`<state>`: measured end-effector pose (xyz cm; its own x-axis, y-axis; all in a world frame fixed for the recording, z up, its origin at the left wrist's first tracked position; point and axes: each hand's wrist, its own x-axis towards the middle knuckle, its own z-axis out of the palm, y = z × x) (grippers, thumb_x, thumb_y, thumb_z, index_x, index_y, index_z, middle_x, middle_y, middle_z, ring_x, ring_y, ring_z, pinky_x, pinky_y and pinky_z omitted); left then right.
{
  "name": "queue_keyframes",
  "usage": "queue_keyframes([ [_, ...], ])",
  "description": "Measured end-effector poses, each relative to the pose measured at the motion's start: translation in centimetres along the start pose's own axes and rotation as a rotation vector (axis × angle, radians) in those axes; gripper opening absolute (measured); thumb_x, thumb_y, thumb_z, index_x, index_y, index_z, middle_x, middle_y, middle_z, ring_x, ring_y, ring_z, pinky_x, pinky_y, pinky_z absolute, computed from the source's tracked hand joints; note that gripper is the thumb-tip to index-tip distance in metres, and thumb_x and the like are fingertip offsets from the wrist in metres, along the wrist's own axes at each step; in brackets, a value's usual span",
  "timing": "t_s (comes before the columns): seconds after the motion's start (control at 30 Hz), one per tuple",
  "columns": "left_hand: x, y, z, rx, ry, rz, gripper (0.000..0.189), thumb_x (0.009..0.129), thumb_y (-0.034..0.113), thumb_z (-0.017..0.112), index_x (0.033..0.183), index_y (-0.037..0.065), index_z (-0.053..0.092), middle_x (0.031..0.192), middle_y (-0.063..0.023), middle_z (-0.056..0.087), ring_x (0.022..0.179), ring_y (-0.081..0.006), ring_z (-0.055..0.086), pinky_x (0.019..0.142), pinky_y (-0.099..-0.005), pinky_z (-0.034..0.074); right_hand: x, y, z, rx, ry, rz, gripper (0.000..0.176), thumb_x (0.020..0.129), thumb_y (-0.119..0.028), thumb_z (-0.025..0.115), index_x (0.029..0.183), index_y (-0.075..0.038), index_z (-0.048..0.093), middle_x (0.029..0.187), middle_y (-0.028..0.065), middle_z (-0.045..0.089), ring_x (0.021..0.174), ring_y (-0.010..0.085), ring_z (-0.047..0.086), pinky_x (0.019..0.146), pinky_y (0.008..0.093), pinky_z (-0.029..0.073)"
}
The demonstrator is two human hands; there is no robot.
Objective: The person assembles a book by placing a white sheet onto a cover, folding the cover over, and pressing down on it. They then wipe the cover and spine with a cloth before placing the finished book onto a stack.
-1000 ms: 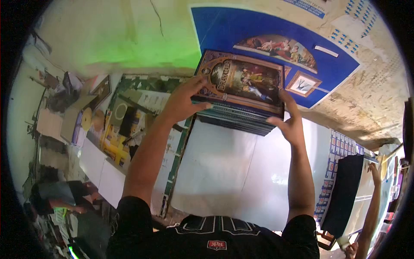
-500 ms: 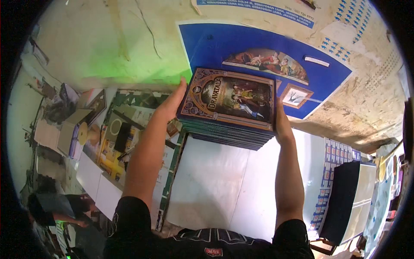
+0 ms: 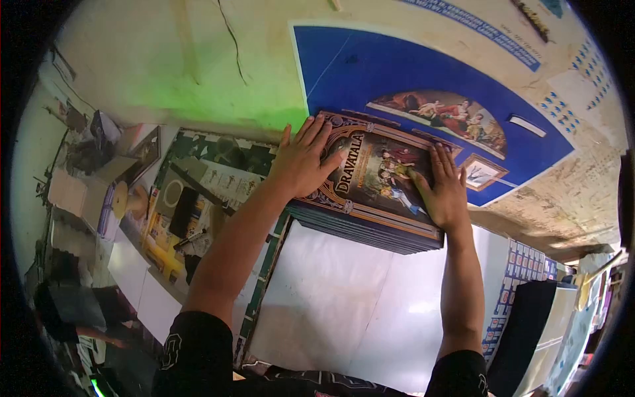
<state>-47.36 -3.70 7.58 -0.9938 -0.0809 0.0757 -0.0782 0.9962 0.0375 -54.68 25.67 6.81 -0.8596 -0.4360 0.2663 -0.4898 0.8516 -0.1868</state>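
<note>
A tall stack of books [image 3: 370, 228] stands at the back of the white tabletop, close to the wall. Its top book [image 3: 387, 175] lies face up, with "Dravatala" and illustrated figures on a dark, ornate cover. Across the left end of that cover rests my left hand [image 3: 303, 159], flat with fingers spread and thumb apart. My right hand [image 3: 444, 192] lies flat on the cover's right end, its fingers stretched toward the wall and its thumb out to the side. Neither hand is wrapped around anything.
The white tabletop [image 3: 331, 278] spreads in front of the stack. A cluttered bench [image 3: 192, 198] with a tape roll [image 3: 173, 193] and papers is on the left. Another person [image 3: 79, 311] is at lower left. A dark pile [image 3: 522, 324] stands at right; a blue poster [image 3: 337, 59] covers the wall.
Both hands have moved from gripping the stack's sides to lying flat on the top cover. My view has shifted, so the stack appears slightly lower and further right.
</note>
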Motion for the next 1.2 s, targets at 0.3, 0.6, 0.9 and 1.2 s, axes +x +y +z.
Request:
queue_keyframes([
  [0.3,-0.4,-0.4,1.2,0.067,0.204,0.074,0.070,0.097,0.060,0.033,0.147,0.010,0.035,0.154,-0.0101,0.030,0.143,-0.0284,0.026,0.117,-0.0523,0.013,-0.2,0.7,1.4,-0.010,0.051,-0.007,0.075,0.090,-0.058,0.048,0.146,-0.009,0.036,0.153,0.0117,0.033,0.143,0.0283,0.027,0.113,0.0580,0.017],
  [0.6,-1.4,0.1,0.5,0.039,0.507,0.127,0.037,0.094,0.044,0.053,0.099,0.011,0.069,0.098,-0.0077,0.067,0.100,-0.0287,0.061,0.097,-0.0498,0.040,0.0,0.9,1.6,-0.004,0.097,-0.026,0.077,0.089,-0.061,0.048,0.144,-0.009,0.039,0.152,0.0115,0.034,0.142,0.0293,0.028,0.112,0.0572,0.022],
  [0.9,-2.1,0.5,-0.5,0.242,0.447,0.305,0.042,0.093,0.049,0.055,0.085,0.011,0.069,0.084,-0.0044,0.063,0.078,-0.0259,0.060,0.083,-0.0450,0.046,0.4,1.3,0.1,-0.023,0.107,-0.021,0.076,0.085,-0.060,0.057,0.142,-0.012,0.044,0.147,0.0140,0.042,0.138,0.0318,0.035,0.111,0.0476,0.029],
  [1.2,-8.3,0.2,-3.3,0.258,-0.009,0.389,0.097,0.072,0.070,0.067,0.142,0.009,0.040,0.145,-0.0189,0.041,0.132,-0.0326,0.044,0.112,-0.0573,0.026,-29.3,-11.2,-18.5,0.592,0.791,-0.266,0.020,0.095,-0.019,0.053,0.108,-0.005,0.059,0.082,0.0038,0.055,0.074,0.0152,0.052,0.072,0.0277,0.044],
])
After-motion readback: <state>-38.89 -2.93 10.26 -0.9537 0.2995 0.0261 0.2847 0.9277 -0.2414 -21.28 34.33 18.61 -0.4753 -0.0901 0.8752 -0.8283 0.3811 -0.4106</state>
